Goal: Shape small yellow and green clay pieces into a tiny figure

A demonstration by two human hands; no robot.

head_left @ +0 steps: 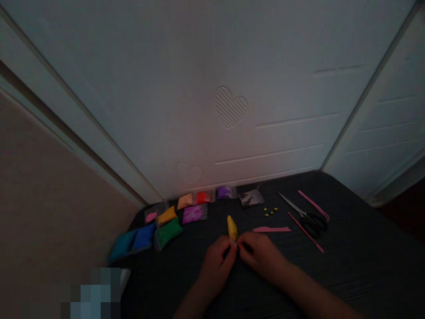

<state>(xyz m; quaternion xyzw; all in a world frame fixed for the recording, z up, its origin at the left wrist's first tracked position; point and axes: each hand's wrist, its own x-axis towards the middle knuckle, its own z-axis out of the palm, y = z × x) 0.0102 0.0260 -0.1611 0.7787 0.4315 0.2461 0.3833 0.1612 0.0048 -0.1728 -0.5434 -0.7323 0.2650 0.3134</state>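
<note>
A tapered yellow piece of modelling clay (pixel 232 228) points away from me, its narrow tip at the far end. My left hand (pixel 217 259) is closed in a pinch at the near end of this clay. Right beside it, my right hand (pixel 262 254) is also pinched, fingertips close to the clay's base; whatever they hold is too small to make out. Several small yellow clay bits (pixel 272 212) lie beyond my right hand. A pink plastic modelling knife (pixel 271 229) rests just past its knuckles.
Black-handled scissors (pixel 300 212) lie at the right between a thin pink tool (pixel 305 232) and another pink tool (pixel 314 205). Clay packets, including green (pixel 168 234), blue (pixel 144 237), purple (pixel 226 192) and grey (pixel 251 198), line the dark table's left and back. A white panel (pixel 159 88) rises behind.
</note>
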